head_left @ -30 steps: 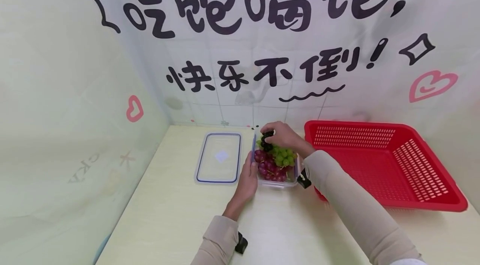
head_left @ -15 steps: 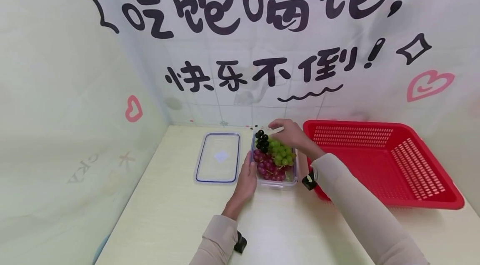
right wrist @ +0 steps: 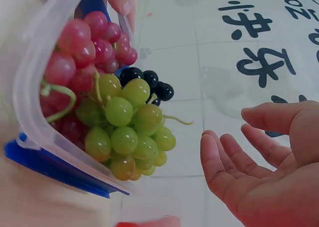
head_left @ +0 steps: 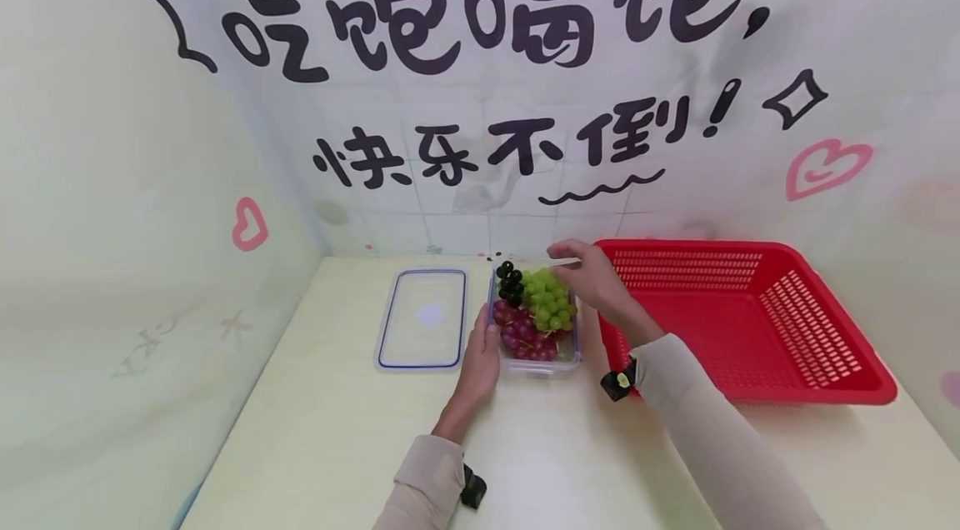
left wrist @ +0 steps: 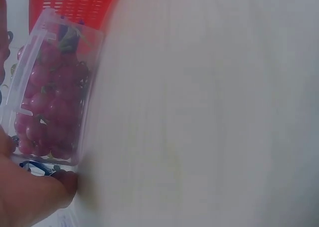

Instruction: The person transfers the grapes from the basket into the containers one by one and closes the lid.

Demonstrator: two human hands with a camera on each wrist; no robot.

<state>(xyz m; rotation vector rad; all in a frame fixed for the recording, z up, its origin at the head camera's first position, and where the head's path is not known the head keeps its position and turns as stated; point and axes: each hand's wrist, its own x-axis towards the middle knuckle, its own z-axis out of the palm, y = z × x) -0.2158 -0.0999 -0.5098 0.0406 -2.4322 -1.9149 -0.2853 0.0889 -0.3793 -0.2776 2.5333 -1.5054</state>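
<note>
A clear plastic food container [head_left: 538, 366] with blue side clips holds red grapes [head_left: 525, 332], green grapes [right wrist: 132, 127] and a small bunch of black grapes [head_left: 511, 284]. My left hand [head_left: 480, 359] rests against the container's left side, its fingers lying along the wall; the left wrist view shows the thumb [left wrist: 35, 189] close by the box. Above the container's back right corner is my right hand [head_left: 596, 280]. Its fingers are spread and loosely bent, and they hold nothing. In the right wrist view, a gap separates those fingers from the green grapes.
A transparent lid [head_left: 422, 338] with a blue seal lies flat to the left of the container. On the right stands a red perforated plastic basket [head_left: 690, 330]. The table [head_left: 315, 430] meets a wall covering [head_left: 420, 222] printed with black characters behind the container.
My right hand has let go of the black grapes and drawn back up and to the right. The black grapes now lie in the container's back left corner. My left hand stays against the side.
</note>
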